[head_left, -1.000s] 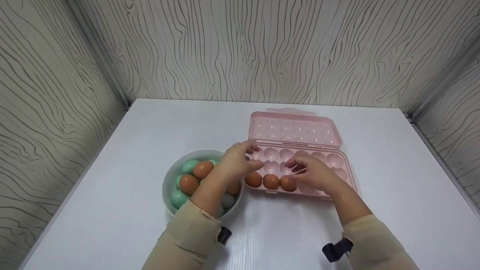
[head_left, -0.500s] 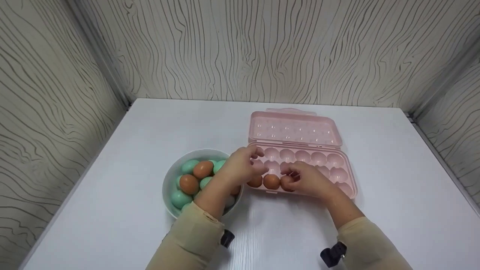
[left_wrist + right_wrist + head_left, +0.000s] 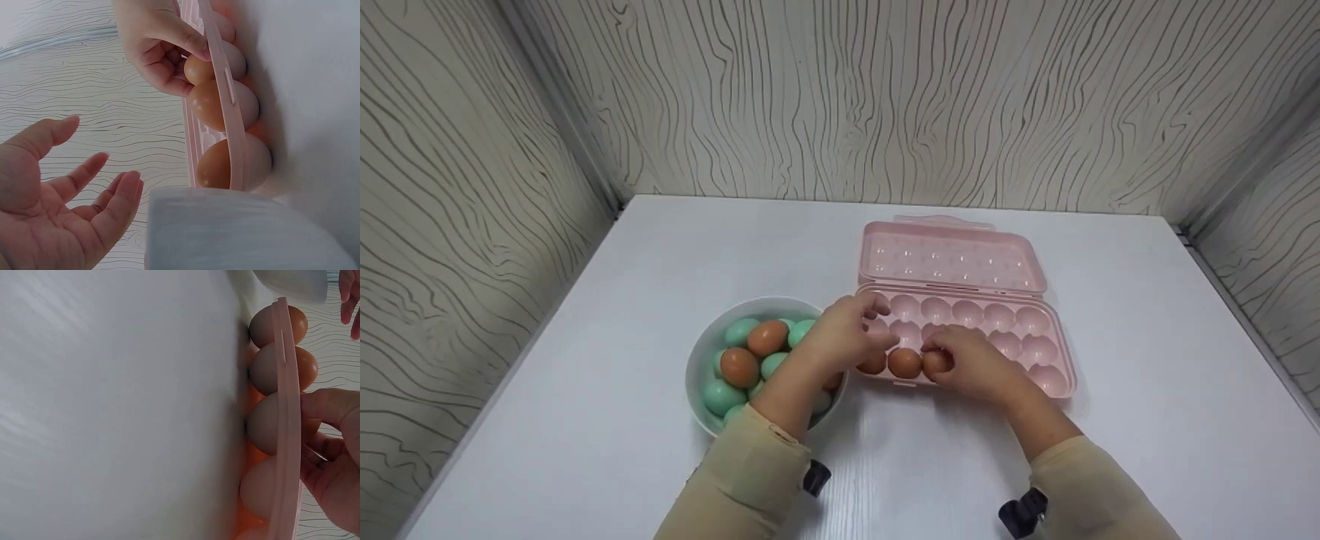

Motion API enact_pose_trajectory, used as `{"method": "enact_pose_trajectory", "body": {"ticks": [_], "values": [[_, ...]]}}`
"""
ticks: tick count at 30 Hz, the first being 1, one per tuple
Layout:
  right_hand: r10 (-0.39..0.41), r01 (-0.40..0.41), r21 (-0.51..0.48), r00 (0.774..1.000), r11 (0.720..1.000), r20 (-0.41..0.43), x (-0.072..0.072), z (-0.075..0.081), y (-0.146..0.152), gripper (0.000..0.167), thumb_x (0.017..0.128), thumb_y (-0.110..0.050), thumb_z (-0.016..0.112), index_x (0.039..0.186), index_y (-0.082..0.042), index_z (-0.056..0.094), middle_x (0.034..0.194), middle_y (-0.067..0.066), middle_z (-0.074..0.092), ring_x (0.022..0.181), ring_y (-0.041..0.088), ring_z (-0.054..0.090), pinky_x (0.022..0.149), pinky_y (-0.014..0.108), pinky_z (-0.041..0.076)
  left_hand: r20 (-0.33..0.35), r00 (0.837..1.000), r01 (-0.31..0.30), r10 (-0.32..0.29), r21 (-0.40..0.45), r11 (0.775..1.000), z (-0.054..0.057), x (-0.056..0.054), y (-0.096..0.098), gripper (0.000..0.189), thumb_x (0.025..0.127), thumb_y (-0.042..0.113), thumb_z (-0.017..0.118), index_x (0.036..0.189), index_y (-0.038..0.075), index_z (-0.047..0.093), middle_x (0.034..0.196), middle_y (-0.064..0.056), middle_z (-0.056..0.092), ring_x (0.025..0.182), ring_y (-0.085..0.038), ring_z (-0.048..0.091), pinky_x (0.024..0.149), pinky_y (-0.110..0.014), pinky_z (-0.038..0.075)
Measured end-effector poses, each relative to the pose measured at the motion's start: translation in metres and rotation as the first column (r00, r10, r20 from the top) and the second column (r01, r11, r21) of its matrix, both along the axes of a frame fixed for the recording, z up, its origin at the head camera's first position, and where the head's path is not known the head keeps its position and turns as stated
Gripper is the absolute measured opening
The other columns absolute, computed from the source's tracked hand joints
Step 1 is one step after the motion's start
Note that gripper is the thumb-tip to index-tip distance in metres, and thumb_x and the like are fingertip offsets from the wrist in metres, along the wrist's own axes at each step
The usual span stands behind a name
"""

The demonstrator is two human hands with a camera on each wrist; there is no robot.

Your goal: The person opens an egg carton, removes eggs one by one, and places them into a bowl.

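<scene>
My right hand pinches a brown egg between thumb and fingers. That egg sits in the front row of a pink egg carton. To its left, two more brown eggs stand in the same row; the nearer one shows whole, while the leftmost is partly covered in the head view. My left hand hovers over the carton's left end, fingers spread and holding nothing, as its palm shows in the left wrist view. Below the left forearm, a white bowl holds several green and brown eggs.
The carton's pink lid lies folded back behind it. Bowl and carton stand close together on a white table. Wood-grain panels rise at the back and both sides.
My right hand has come down and left, and its thumb and fingers have closed round the third egg. My left hand has shifted slightly right.
</scene>
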State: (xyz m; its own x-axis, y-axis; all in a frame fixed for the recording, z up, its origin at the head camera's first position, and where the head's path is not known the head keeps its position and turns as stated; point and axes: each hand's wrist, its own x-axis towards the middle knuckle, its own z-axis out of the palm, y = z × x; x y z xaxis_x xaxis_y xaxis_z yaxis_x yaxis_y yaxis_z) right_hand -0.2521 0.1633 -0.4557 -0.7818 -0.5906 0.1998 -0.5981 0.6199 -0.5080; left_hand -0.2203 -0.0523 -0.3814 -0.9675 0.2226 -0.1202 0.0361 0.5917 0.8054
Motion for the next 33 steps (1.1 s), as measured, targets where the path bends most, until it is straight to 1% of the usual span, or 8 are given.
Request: {"method": "enact_pose_trajectory", "body": {"ticks": [4,9,12,17,20,25,28,33], "values": [[-0.005,0.005,-0.014,1.0,1.0,0.004,0.0,0.0,0.0,0.016,0.069,-0.003,0.066,0.071,-0.014,0.055,0.065,-0.003,0.044,0.066,0.011,0.041,0.059,0.024,0.034,0.0,1.0,-0.002,0.002,-0.005,1.0,0.0,0.0,0.0,0.031,0.081,0.026,0.065,0.11,0.019,0.058,0.102,-0.002,0.054,0.091,-0.018,0.053,0.08,-0.034,0.047],[-0.077,0.077,0.002,0.994,0.997,0.082,0.001,0.004,0.003,0.017,0.071,-0.007,0.067,0.084,-0.015,0.061,0.077,-0.005,0.052,0.074,0.012,0.046,0.066,0.028,0.039,-0.02,1.0,0.009,-0.009,-0.008,1.0,-0.001,-0.001,-0.001,0.03,0.081,0.025,0.065,0.109,0.018,0.058,0.103,-0.002,0.056,0.093,-0.018,0.054,0.082,-0.033,0.046],[-0.141,0.14,0.016,0.98,0.99,0.141,0.002,0.009,0.006,0.025,0.071,-0.009,0.067,0.095,-0.014,0.064,0.089,-0.005,0.057,0.081,0.014,0.048,0.071,0.031,0.041,-0.033,0.999,0.019,-0.019,-0.014,1.0,0.0,-0.001,-0.001,0.03,0.081,0.025,0.066,0.109,0.017,0.058,0.105,-0.003,0.057,0.095,-0.019,0.055,0.083,-0.033,0.046],[-0.238,0.239,0.027,0.938,0.971,0.252,0.001,0.02,0.008,0.033,0.073,-0.012,0.068,0.105,-0.018,0.064,0.096,-0.004,0.058,0.084,0.018,0.05,0.072,0.032,0.041,0.005,1.0,0.006,-0.006,-0.015,1.0,0.0,-0.002,0.001,0.032,0.081,0.027,0.067,0.11,0.019,0.058,0.106,-0.001,0.056,0.096,-0.018,0.054,0.083,-0.033,0.046],[-0.241,0.248,0.007,0.935,0.969,0.262,-0.001,0.025,0.01,0.032,0.074,-0.013,0.07,0.105,-0.017,0.064,0.096,-0.002,0.057,0.086,0.019,0.05,0.074,0.033,0.042,0.0,1.0,0.009,-0.009,-0.017,1.0,0.001,-0.002,0.002,0.032,0.081,0.027,0.067,0.11,0.018,0.058,0.104,-0.001,0.056,0.094,-0.017,0.054,0.082,-0.032,0.047],[-0.203,0.235,-0.081,0.936,0.969,0.287,-0.004,0.033,0.011,0.033,0.075,-0.013,0.072,0.106,-0.013,0.062,0.097,0.001,0.06,0.087,0.019,0.052,0.079,0.034,0.043,0.004,1.0,0.012,-0.012,-0.02,1.0,0.002,-0.001,0.003,0.032,0.08,0.027,0.067,0.11,0.018,0.058,0.102,-0.001,0.056,0.094,-0.018,0.054,0.081,-0.032,0.048],[-0.179,0.237,-0.149,0.929,0.96,0.323,-0.003,0.039,0.01,0.035,0.075,-0.009,0.071,0.109,-0.011,0.062,0.099,0.005,0.061,0.088,0.019,0.054,0.08,0.033,0.044,0.01,1.0,0.02,-0.02,-0.019,1.0,0.001,-0.001,0.005,0.033,0.08,0.026,0.069,0.11,0.019,0.058,0.104,0.001,0.056,0.098,-0.018,0.053,0.083,-0.032,0.047],[-0.135,0.24,-0.248,0.917,0.938,0.375,-0.001,0.05,0.006,0.037,0.077,-0.007,0.069,0.113,-0.006,0.06,0.103,0.009,0.06,0.091,0.02,0.054,0.08,0.029,0.046,-0.008,0.998,0.065,-0.065,-0.009,0.998,0.001,0.0,0.01,0.037,0.079,0.026,0.07,0.113,0.021,0.057,0.112,0.002,0.055,0.107,-0.02,0.051,0.088,-0.033,0.045]]}}
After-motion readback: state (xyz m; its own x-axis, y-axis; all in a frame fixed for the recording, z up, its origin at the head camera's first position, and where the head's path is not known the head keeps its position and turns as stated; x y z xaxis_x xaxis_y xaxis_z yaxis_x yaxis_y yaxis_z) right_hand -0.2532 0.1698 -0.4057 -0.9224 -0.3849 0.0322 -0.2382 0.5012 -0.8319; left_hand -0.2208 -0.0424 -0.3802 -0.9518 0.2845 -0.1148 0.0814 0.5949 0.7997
